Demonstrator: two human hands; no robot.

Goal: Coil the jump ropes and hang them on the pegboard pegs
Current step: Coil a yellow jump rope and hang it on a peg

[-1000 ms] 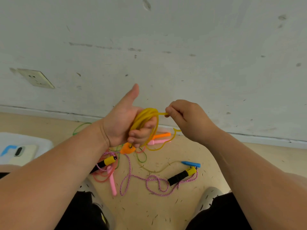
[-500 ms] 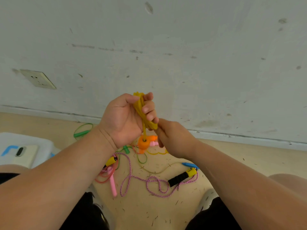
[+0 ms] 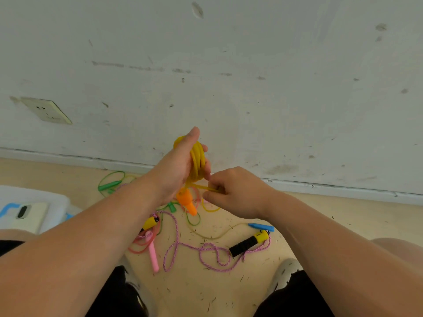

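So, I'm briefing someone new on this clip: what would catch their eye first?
The yellow rope coiled around the left hand, centre frame before the wall, the right hand pinching a loose strand. Below on the floor lies a tangle of other ropes, a pink cord with a black handle nearest.

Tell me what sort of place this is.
Likely a plain indoor room, seen from floor level: scuffed white wall, wall socket low on it, and jump ropes scattered on the beige floor.

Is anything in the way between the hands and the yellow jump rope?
No. The left hand grips the yellow rope coil, and the right hand pinches its loose strand. No pegboard shows in this view, so the way to the pegs cannot be judged.
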